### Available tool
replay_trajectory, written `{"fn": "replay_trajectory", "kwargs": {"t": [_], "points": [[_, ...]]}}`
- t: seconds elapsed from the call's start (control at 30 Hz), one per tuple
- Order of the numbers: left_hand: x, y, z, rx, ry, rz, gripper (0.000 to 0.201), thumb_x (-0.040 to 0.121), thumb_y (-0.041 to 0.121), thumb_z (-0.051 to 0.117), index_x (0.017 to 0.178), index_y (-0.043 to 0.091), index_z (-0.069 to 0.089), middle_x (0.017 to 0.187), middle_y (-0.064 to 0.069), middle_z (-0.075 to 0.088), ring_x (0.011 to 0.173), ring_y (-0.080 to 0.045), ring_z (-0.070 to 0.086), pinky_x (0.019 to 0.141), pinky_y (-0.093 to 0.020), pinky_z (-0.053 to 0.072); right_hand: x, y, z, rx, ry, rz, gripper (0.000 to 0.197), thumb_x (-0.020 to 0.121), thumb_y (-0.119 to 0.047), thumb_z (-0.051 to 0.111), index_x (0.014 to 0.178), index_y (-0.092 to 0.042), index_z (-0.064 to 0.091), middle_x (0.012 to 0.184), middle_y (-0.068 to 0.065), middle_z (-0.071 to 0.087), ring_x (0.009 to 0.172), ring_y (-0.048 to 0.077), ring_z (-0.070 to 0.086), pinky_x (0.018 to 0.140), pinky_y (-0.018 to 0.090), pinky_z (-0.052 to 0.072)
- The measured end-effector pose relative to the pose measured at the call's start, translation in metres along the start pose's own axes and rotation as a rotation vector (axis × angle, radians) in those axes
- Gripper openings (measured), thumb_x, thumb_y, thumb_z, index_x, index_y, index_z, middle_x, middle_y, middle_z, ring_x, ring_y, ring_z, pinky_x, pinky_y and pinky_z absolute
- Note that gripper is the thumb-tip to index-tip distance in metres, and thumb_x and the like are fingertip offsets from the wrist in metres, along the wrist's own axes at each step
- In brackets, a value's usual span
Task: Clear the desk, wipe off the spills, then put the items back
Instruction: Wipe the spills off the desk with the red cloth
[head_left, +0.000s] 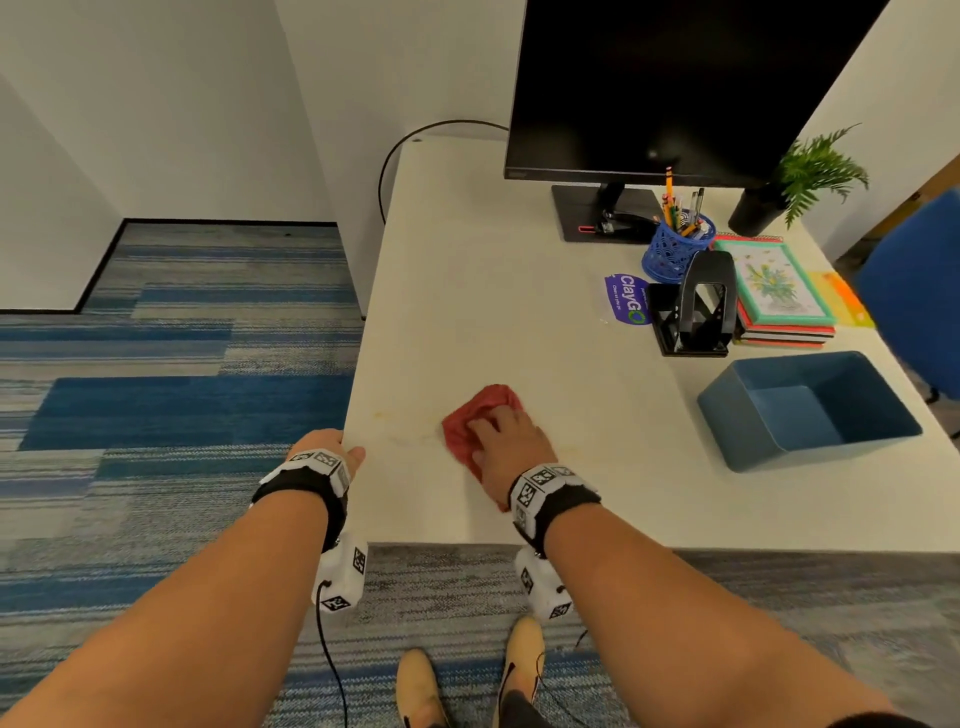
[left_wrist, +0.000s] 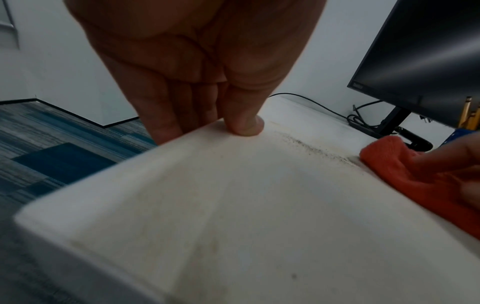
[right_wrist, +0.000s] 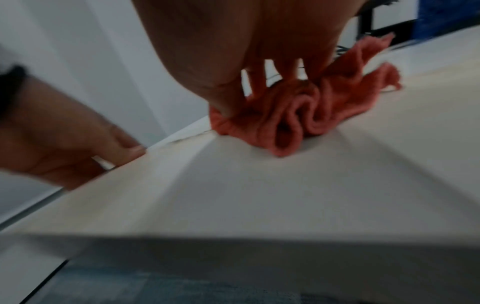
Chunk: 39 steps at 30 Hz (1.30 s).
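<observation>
A bunched red cloth (head_left: 480, 410) (left_wrist: 415, 170) (right_wrist: 311, 111) lies on the white desk (head_left: 493, 312) near its front left corner. My right hand (head_left: 506, 436) (right_wrist: 257, 92) lies on top of it, with the thumb and spread fingers dug into the folds. A faint yellowish smear (head_left: 405, 431) stains the desk just left of the cloth, and dark specks (left_wrist: 311, 148) run beside it. My left hand (head_left: 337, 457) (left_wrist: 207, 123) grips the desk's left edge, thumb on top and fingers down over the side.
At the back right stand a black monitor (head_left: 649, 88), a blue pen cup (head_left: 675, 249), a black hole punch (head_left: 698, 306), stacked notebooks (head_left: 779, 291) and a potted plant (head_left: 810, 176). A blue tray (head_left: 810, 410) sits front right. A blue chair (head_left: 919, 291) is beyond the right edge.
</observation>
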<state>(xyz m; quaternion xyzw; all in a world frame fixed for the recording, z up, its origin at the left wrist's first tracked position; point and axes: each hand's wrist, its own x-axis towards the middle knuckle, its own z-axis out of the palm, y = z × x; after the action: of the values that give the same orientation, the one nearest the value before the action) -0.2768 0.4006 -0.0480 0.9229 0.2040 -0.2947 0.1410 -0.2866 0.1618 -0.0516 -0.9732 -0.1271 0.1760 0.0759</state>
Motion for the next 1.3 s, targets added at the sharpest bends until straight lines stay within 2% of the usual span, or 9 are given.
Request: {"fn": "replay_trajectory", "kwargs": {"t": [0.13,0.23,0.37,0.47,0.73,1.0,1.07,1.2,1.3], "points": [[-0.001,-0.006,0.000,-0.017,-0.014,0.028,0.045,0.095,0.036,0.051,0.133,0.013,0.052,0.131,-0.009,0.057,0.119,-0.030,0.054,0.102,-0.040,0.045,0.004,0.008,0.006,0.029,-0.078,0.250,0.061,0.099,-0.034,0.032,0.154,-0.027,0.005,0.161,0.002,0.000,0.147,0.035,-0.005,0.117,0.058,0.009],[0.000,-0.011,0.000,-0.033,-0.032,0.033,0.052,0.093,0.034,0.055,0.141,0.015,0.044,0.139,-0.007,0.052,0.124,-0.028,0.051,0.104,-0.038,0.044,0.013,-0.009,0.008,0.030,-0.131,0.244,0.066,0.098,-0.029,0.031,0.154,-0.028,-0.004,0.161,0.004,-0.015,0.146,0.037,-0.014,0.118,0.057,0.004],[0.003,-0.013,0.001,-0.033,-0.024,0.066,0.050,0.093,0.031,0.056,0.139,0.015,0.046,0.138,-0.007,0.052,0.124,-0.027,0.051,0.101,-0.034,0.043,0.011,-0.039,0.017,-0.042,-0.199,-0.013,0.071,0.095,-0.024,0.037,0.154,-0.028,-0.003,0.161,0.003,-0.015,0.147,0.034,-0.014,0.119,0.053,0.002],[0.005,-0.014,0.004,-0.040,-0.017,0.079,0.047,0.092,0.029,0.057,0.135,0.015,0.049,0.135,-0.007,0.055,0.122,-0.027,0.053,0.099,-0.033,0.044,0.013,-0.036,0.022,-0.059,-0.217,-0.080,0.070,0.095,-0.024,0.037,0.154,-0.031,-0.001,0.161,0.001,-0.012,0.148,0.031,-0.012,0.119,0.052,0.003],[0.009,-0.017,0.009,-0.097,0.007,0.083,0.041,0.091,0.028,0.058,0.131,0.018,0.054,0.131,-0.005,0.059,0.118,-0.026,0.056,0.095,-0.031,0.047,0.071,-0.027,-0.012,-0.001,-0.228,0.147,0.073,0.095,-0.023,0.036,0.152,-0.033,-0.008,0.160,-0.001,-0.019,0.147,0.032,-0.017,0.120,0.052,-0.001],[0.010,-0.019,0.009,-0.143,0.010,0.101,0.037,0.088,0.027,0.062,0.125,0.020,0.060,0.117,-0.005,0.066,0.107,-0.025,0.062,0.088,-0.030,0.052,0.042,-0.066,0.017,-0.105,-0.248,-0.286,0.071,0.093,-0.016,0.039,0.153,-0.036,0.006,0.161,-0.004,-0.010,0.148,0.026,-0.014,0.119,0.050,-0.003],[0.010,-0.019,0.008,-0.144,0.004,0.104,0.037,0.088,0.026,0.061,0.125,0.021,0.060,0.117,-0.004,0.066,0.107,-0.025,0.062,0.087,-0.029,0.051,0.042,-0.048,0.011,-0.105,-0.235,-0.262,0.067,0.096,-0.018,0.038,0.153,-0.037,0.007,0.162,-0.006,-0.007,0.149,0.025,-0.011,0.120,0.049,0.001],[0.009,-0.018,0.007,-0.145,0.004,0.093,0.039,0.090,0.026,0.059,0.129,0.021,0.056,0.122,-0.005,0.064,0.111,-0.026,0.060,0.089,-0.032,0.051,0.062,-0.031,-0.004,-0.051,-0.228,-0.012,0.072,0.095,-0.021,0.039,0.152,-0.038,-0.001,0.161,-0.006,-0.012,0.148,0.028,-0.013,0.119,0.050,0.002],[0.009,-0.018,0.009,-0.151,0.005,0.093,0.040,0.090,0.026,0.059,0.130,0.020,0.055,0.123,-0.005,0.064,0.111,-0.026,0.060,0.091,-0.032,0.051,0.072,-0.052,-0.005,-0.048,-0.226,-0.025,0.075,0.093,-0.018,0.042,0.153,-0.036,-0.001,0.161,-0.003,-0.013,0.147,0.032,-0.013,0.117,0.053,0.001]]}}
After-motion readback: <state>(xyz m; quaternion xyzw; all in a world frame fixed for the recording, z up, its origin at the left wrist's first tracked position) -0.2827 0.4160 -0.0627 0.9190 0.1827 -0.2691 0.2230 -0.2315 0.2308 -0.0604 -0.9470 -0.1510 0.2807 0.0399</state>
